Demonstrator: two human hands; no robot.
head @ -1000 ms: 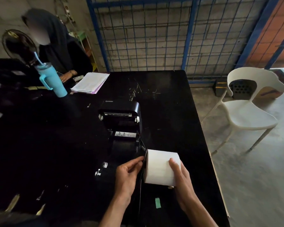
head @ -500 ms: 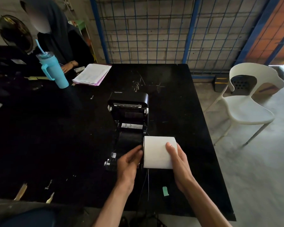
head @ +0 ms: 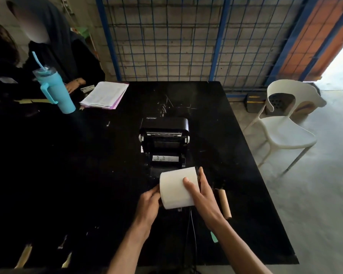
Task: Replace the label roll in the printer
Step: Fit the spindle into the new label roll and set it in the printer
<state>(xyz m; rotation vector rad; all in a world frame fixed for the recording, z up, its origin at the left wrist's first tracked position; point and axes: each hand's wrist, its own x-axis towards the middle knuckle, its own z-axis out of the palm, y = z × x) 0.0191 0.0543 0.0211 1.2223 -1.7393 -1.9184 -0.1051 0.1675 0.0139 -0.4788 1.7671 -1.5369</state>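
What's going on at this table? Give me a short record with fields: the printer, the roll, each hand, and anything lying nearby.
printer: black printer, lid open, on the black table
label roll: white roll, held just in front of the printer, not yet seated
left hand: left hand on the roll's left end
right hand: right hand, thumb on top, fingers on the right end
nearby: brown cardboard core lying right of the hands
far left: blue tumbler, stack of papers

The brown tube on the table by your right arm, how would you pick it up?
Pinch the brown tube around its middle, coming down from above. It lies flat on the table, long and thin, and both long sides look free. The right hand is nearest, though it holds the white roll.
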